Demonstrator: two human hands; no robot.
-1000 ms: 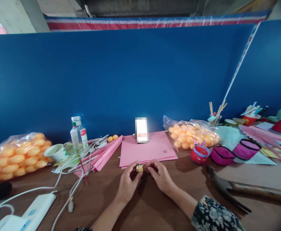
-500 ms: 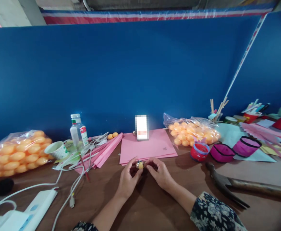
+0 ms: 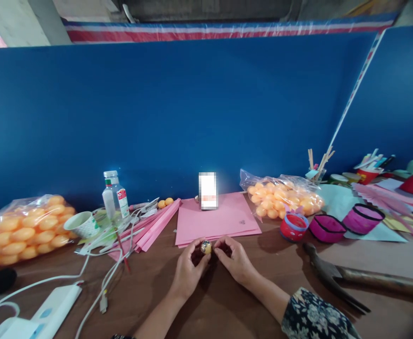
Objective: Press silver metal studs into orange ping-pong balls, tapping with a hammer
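Pinching small shiny ball (image 3: 206,247): left hand (image 3: 186,274) | right hand (image 3: 239,262): fingertips nearly together at ball's 3 o'clock, grip unclear | pink paper (image 3: 217,222): 12 o'clock

One head-worn camera, looking forward and down across the table (image 3: 206,308) towards the blue partition (image 3: 192,108). Left hand (image 3: 187,270) and right hand (image 3: 237,261) near, low centre; partition farther back.

Small round shiny gold-and-silver object (image 3: 206,247), pinched in left hand (image 3: 188,270), above brown table (image 3: 209,310).
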